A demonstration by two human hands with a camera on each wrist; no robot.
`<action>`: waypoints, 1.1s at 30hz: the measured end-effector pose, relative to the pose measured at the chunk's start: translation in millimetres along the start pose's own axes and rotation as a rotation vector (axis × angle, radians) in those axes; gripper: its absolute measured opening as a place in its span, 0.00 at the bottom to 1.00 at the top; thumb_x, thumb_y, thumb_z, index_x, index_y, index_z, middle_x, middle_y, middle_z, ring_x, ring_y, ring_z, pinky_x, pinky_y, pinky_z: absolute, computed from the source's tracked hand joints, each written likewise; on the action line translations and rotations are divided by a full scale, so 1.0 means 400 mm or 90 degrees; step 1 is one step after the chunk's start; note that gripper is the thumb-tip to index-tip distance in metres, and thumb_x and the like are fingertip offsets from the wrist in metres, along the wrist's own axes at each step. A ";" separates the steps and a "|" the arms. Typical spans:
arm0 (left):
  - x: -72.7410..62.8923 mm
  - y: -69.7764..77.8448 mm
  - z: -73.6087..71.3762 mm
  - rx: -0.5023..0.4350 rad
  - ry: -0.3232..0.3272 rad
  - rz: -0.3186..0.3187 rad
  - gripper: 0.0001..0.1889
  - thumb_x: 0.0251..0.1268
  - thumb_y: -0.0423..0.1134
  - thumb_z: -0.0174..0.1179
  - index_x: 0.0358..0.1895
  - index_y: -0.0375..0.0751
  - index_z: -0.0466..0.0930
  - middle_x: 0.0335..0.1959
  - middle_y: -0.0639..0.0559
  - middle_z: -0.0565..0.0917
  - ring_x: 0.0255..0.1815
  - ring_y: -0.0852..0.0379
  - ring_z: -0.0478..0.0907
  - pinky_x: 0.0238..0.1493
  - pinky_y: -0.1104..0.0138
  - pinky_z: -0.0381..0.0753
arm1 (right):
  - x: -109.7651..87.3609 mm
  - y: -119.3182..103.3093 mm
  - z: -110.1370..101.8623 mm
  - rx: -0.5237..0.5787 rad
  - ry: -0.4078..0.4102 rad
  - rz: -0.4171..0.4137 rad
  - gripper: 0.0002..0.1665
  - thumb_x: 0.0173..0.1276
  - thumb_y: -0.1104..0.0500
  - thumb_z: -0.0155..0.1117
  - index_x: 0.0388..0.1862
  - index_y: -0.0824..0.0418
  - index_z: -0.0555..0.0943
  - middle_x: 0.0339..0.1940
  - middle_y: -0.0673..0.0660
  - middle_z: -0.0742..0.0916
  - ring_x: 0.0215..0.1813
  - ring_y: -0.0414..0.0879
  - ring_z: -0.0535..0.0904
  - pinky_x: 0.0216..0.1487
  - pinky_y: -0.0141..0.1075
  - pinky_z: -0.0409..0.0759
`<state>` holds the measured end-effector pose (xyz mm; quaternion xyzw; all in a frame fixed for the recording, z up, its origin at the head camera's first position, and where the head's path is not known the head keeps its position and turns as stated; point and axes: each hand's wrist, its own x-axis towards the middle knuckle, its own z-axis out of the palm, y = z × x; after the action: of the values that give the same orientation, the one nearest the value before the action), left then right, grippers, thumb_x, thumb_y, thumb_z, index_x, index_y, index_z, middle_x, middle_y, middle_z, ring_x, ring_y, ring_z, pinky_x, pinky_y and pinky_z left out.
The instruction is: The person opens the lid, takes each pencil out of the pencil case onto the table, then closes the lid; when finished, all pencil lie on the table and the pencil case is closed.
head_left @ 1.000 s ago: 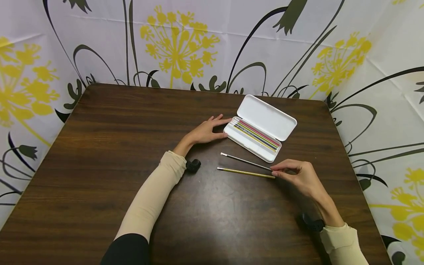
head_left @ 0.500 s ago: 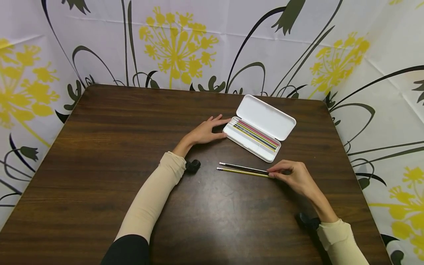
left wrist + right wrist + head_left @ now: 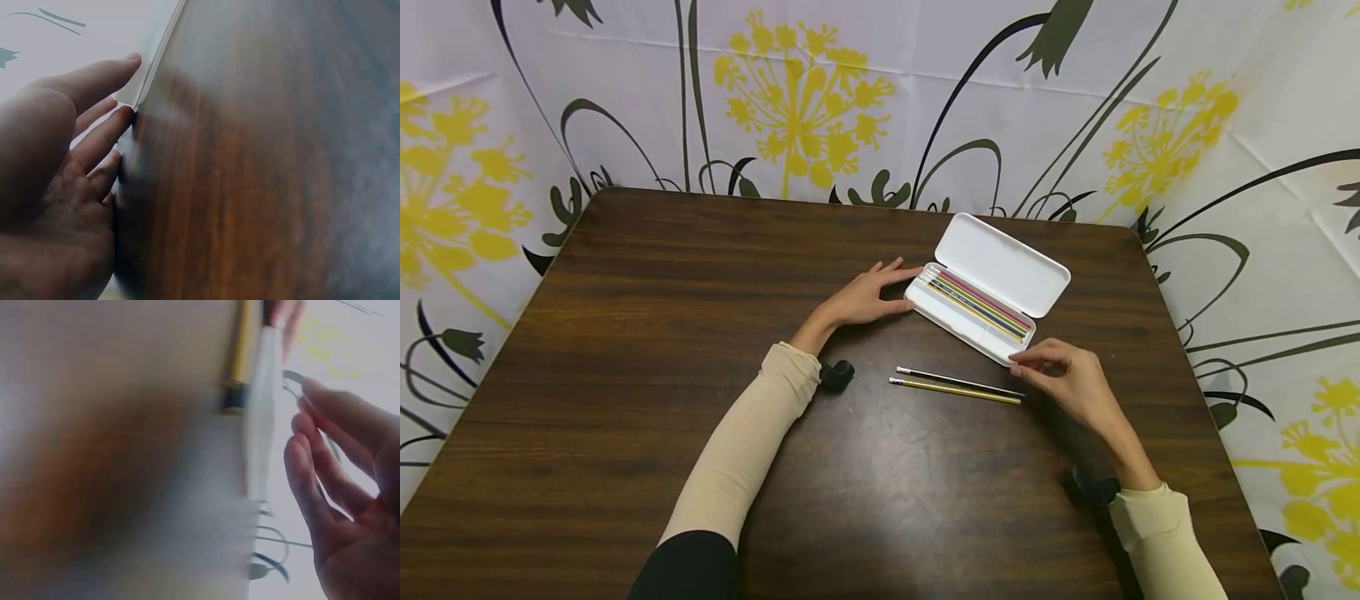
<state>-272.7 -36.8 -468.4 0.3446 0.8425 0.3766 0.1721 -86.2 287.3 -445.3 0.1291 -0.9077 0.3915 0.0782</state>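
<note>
Biggest thing in the shot is the white cloth [image 3: 925,42] printed with yellow and grey-green flowers, hanging behind and to the right. Then there's the dark wood-look surface [image 3: 587,400]. Two cream sleeves come in next, left sleeve [image 3: 741,454] and right sleeve [image 3: 1168,546]. White pencil case [image 3: 957,318] sits near the far right part of the surface, lid [image 3: 1003,265] swung wide on its far side. Left hand [image 3: 865,298] is at the case's left end, grip spread, thumb and a finger touching it at the corner. Right hand [image 3: 1071,383] is over by the near right corner, grip loose, fingers softly bent and tips close to each other; can't tell if they touch the case. In front of it lie a dark pencil [image 3: 959,381] and a yellow pencil [image 3: 955,390], side by side, white eraser ends to the left. More coloured pencils [image 3: 981,306] are lined up inside the case. Smallest bits: black wrist gadgets [image 3: 837,376] on both arms.
</note>
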 end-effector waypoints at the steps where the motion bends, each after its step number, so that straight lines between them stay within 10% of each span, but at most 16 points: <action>1: 0.002 -0.001 0.000 0.000 0.001 0.000 0.34 0.69 0.51 0.60 0.76 0.60 0.59 0.78 0.45 0.52 0.78 0.44 0.38 0.74 0.48 0.38 | 0.016 -0.006 -0.007 0.000 0.026 0.004 0.10 0.57 0.62 0.77 0.40 0.56 0.90 0.34 0.45 0.86 0.33 0.39 0.81 0.34 0.24 0.77; 11: 0.003 -0.004 0.013 0.003 -0.009 -0.007 0.35 0.69 0.53 0.61 0.77 0.60 0.59 0.79 0.45 0.50 0.78 0.39 0.36 0.73 0.45 0.39 | 0.110 0.004 -0.015 -0.054 0.124 0.038 0.09 0.58 0.66 0.75 0.40 0.61 0.90 0.35 0.54 0.87 0.33 0.44 0.83 0.34 0.20 0.75; 21: -0.003 -0.010 0.023 0.013 -0.013 -0.005 0.35 0.69 0.54 0.60 0.77 0.61 0.59 0.79 0.45 0.50 0.77 0.38 0.37 0.73 0.44 0.39 | 0.121 0.015 0.029 -0.199 -0.001 0.052 0.08 0.62 0.63 0.73 0.40 0.65 0.89 0.34 0.59 0.86 0.37 0.52 0.76 0.38 0.45 0.74; 33: 0.005 -0.003 0.004 0.018 0.002 0.003 0.34 0.69 0.53 0.60 0.76 0.62 0.59 0.78 0.46 0.52 0.78 0.40 0.37 0.73 0.46 0.38 | 0.142 -0.010 0.040 -0.331 -0.013 0.028 0.08 0.63 0.64 0.70 0.42 0.65 0.87 0.36 0.60 0.84 0.40 0.60 0.79 0.37 0.55 0.77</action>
<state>-273.7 -35.1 -470.3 0.3483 0.8473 0.3655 0.1649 -139.9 263.0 -439.5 0.0890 -0.9812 0.1452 0.0909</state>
